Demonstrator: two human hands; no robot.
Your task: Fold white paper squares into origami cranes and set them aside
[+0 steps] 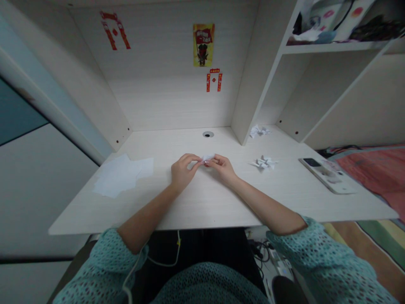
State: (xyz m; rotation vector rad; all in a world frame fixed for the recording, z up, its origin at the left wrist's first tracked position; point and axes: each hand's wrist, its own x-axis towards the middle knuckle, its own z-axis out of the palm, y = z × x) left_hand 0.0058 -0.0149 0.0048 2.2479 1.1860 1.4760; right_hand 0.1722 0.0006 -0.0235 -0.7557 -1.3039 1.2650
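Note:
Between my two hands, just above the middle of the white desk, is a small piece of folded white paper (208,158). My left hand (185,171) pinches its left side between thumb and fingers. On the right side, my right hand (224,167) grips it the same way, so the fingers cover much of its shape. Loose sheets of white paper (117,177) lie overlapping to the left of my left hand. Right of my right hand sits a spiky folded paper piece (264,163), with more folded paper (260,131) behind it near the shelf divider.
A white phone (327,175) lies at the desk's right side. An upright divider (264,71) rises behind the folded pieces, and a cable hole (208,134) is at the back. A white cord (164,264) hangs below the front edge. Red fabric (376,173) is at far right.

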